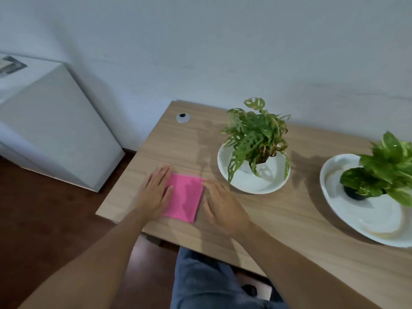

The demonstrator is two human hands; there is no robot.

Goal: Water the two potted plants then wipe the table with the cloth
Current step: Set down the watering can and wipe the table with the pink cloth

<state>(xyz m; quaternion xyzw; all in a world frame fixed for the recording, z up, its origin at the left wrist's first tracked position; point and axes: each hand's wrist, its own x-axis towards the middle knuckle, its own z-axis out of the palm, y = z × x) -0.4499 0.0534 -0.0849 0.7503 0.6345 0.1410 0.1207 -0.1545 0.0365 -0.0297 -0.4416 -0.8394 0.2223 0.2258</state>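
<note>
While the pink cloth (184, 197) lies folded flat near the left end of the table (289, 219), we rest our left hand (156, 192) on its left edge, fingers spread flat, gripping nothing; our right hand (223, 208) lies open just beside its right edge, so the bare tabletop to wipe stretches rightward toward both plants

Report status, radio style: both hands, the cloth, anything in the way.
Left hand flat on pink cloth, open. Right hand open at cloth's right edge. Cloth folded, flat on table. Two potted plants in white dishes to the right.
</note>
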